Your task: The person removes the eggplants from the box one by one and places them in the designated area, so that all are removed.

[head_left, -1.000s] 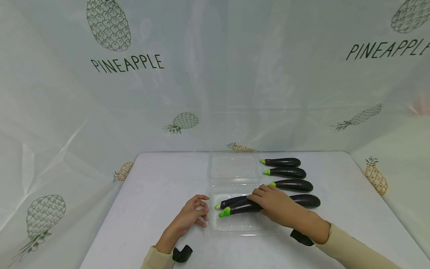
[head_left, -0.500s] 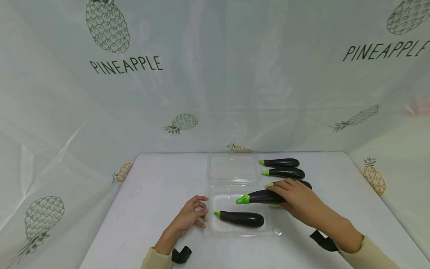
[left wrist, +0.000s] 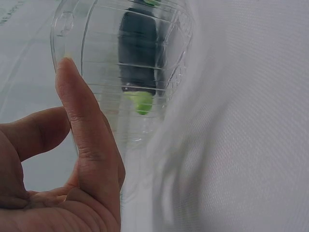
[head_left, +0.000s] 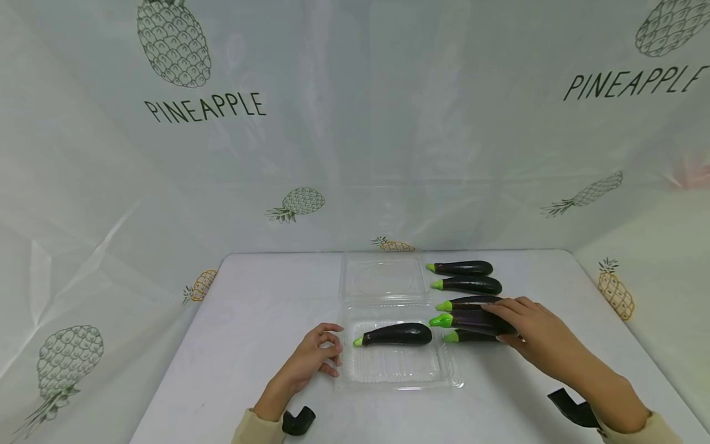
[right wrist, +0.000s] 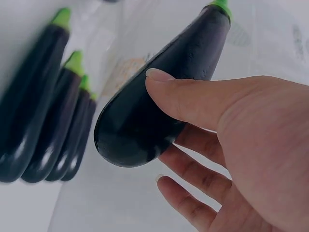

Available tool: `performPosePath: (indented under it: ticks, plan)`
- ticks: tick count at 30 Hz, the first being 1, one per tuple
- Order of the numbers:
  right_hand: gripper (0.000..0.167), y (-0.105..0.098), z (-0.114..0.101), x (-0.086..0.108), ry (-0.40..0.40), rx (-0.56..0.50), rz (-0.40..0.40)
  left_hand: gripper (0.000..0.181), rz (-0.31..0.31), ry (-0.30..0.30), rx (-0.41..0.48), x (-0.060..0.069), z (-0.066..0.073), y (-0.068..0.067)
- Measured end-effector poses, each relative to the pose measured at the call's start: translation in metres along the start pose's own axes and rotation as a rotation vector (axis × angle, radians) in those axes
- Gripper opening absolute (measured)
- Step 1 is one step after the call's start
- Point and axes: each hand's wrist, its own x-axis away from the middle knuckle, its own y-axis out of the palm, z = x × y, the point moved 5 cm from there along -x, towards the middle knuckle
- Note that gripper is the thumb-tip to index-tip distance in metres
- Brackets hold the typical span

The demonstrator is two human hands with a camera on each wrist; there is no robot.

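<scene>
My right hand point(head_left: 543, 333) grips a dark purple eggplant point(right wrist: 145, 111) with a green stem end. In the right wrist view the thumb lies across it and fingers are behind it. The eggplant is held over the row on the right, its stem end pointing left in the head view. Another eggplant point(head_left: 396, 333) lies inside the clear plastic container point(head_left: 388, 370), stem to the left. At the container's left side is my left hand point(head_left: 313, 354), fingers loosely bent. One fingertip touches the clear rim in the left wrist view.
Several eggplants point(head_left: 466, 284) lie in a row right of the container on the white table point(head_left: 266, 296). The container's transparent lid point(head_left: 384, 277) is folded back behind it. Pineapple-printed sheeting point(head_left: 344, 135) hangs at the back. Black straps point(head_left: 299, 420) are at the wrists.
My right hand has moved right, carrying an eggplant from over the container to the row. The eggplant in the container has shifted toward the back since half a second ago. My left hand stays put.
</scene>
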Motion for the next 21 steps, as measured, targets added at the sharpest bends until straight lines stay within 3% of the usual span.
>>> performPosePath:
  ticks: [12,21]
  plan:
    - [0.063,0.012,0.038,0.035,0.013,0.002,0.056,0.05,0.0,-0.004,0.004,0.001,0.001,0.0]
    - [0.061,0.03,0.048,0.055,0.079,-0.007,-0.041,0.048,0.005,-0.006,0.003,0.002,0.003,0.001]
